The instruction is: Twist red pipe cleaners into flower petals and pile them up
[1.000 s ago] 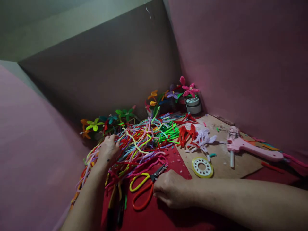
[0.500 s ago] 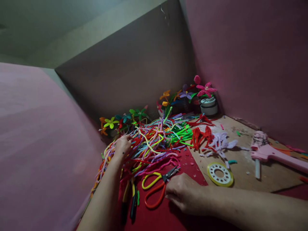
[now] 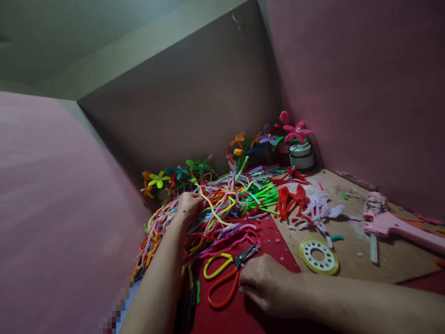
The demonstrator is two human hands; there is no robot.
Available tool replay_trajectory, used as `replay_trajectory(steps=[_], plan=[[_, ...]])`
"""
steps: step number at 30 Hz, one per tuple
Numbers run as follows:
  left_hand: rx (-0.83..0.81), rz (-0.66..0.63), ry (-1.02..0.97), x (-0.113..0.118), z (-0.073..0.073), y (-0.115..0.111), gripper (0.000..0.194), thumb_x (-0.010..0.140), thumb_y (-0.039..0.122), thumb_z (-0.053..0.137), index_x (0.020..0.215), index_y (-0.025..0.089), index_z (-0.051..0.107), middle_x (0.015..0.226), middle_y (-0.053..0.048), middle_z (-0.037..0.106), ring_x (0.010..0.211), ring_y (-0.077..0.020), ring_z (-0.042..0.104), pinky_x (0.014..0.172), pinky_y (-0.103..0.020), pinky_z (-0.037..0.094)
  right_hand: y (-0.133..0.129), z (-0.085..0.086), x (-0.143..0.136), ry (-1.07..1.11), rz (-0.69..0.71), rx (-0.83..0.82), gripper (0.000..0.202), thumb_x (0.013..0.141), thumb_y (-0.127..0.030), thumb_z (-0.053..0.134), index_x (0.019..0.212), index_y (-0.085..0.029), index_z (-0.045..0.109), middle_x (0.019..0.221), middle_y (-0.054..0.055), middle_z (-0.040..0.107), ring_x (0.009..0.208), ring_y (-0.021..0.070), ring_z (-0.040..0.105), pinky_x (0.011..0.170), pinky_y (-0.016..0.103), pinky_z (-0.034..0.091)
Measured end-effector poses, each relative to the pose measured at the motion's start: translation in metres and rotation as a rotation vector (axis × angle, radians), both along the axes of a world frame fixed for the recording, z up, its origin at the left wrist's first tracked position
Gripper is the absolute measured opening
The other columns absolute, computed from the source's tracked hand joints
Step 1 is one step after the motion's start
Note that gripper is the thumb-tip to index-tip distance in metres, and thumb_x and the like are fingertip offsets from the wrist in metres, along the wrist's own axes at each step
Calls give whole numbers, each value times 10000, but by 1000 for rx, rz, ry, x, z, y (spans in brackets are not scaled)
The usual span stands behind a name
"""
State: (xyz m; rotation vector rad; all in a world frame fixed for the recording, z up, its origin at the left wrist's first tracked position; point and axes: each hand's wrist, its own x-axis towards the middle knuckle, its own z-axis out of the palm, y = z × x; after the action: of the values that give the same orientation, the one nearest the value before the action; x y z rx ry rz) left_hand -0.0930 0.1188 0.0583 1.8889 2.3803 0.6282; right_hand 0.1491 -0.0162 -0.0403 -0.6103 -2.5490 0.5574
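A large tangled heap of multicoloured pipe cleaners (image 3: 222, 222) lies across the table. My left hand (image 3: 189, 205) is at the left part of the heap, its fingers curled together among the strands; what they pinch, if anything, is hidden. My right hand (image 3: 262, 282) rests closed on the red surface, and I cannot make out anything inside it. Beside its fingers lie scissors (image 3: 238, 262) with one yellow and one red handle loop, blades slightly apart. Black-handled pliers (image 3: 189, 301) are partly covered by my left forearm.
On the brown board to the right are a tape roll (image 3: 319, 256), a pink glue gun (image 3: 389, 222), and bundles of red (image 3: 293, 200) and pale lilac pipe cleaners (image 3: 318, 208). Pipe-cleaner flowers (image 3: 297, 131) and a grey-white container (image 3: 301, 156) stand at the back, against the walls.
My left hand has shifted a little right and slightly up along the heap, its forearm now covering more of the pliers. My right hand stays in place.
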Motion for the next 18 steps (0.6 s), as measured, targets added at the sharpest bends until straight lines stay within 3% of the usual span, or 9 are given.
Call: replay_trajectory(steps=[9,18], plan=[[100,78,-35,-17,7,-1,305,605,327,540,776,130,697,495,-6,587,506,-132,525,486,-221,349,1,0,-1,-9,16,-11,131,764,-167,468,718,-151,589,699,59,646,635,128,556,528,227,293],[100,-8,56,-20,8,-7,308,645,338,506,821,164,689,647,-7,667,607,-136,575,550,-201,388,0,-2,-1,25,5,-19,139,772,-182,472,705,-155,590,672,51,636,610,119,535,525,222,290]])
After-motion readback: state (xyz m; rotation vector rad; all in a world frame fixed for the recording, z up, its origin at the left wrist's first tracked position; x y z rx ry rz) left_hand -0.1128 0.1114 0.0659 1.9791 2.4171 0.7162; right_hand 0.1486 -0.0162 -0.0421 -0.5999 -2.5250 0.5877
